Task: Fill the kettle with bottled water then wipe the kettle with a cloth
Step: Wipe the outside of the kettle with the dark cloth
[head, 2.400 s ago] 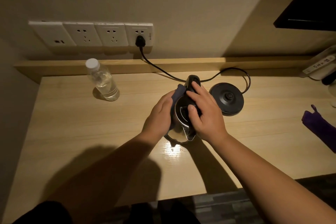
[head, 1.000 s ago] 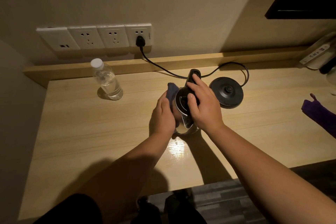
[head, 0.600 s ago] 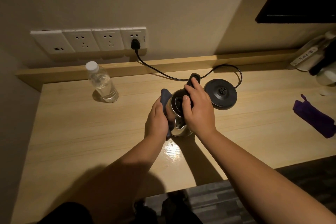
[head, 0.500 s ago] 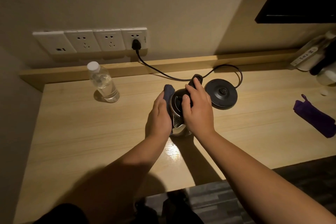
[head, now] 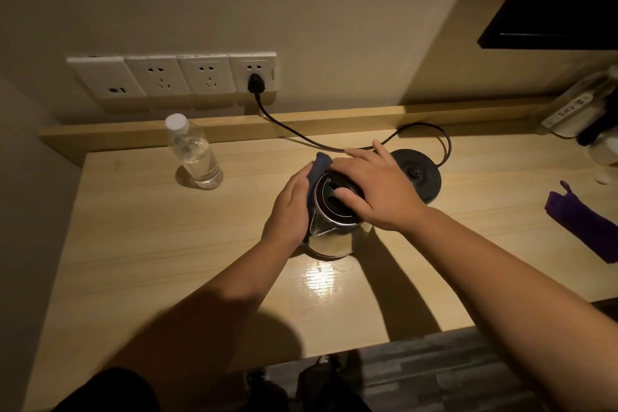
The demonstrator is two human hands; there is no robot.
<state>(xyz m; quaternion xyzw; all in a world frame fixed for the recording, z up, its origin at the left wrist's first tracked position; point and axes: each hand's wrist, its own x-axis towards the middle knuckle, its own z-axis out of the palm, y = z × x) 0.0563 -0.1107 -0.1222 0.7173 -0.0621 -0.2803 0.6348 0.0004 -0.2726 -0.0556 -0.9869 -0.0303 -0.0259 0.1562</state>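
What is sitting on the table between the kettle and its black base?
Nothing visible. The kettle stands just left of the base, whose top is bare. Only the right hand, resting on the kettle's lid, reaches across that gap.

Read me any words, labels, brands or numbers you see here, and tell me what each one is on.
No text here is legible.
Rightmost wall socket: small marks by its right edge, too small to read.
White power strip at far right: dark markings, blurred.
Water bottle: no label visible.
Kettle and kettle base: no readable markings.
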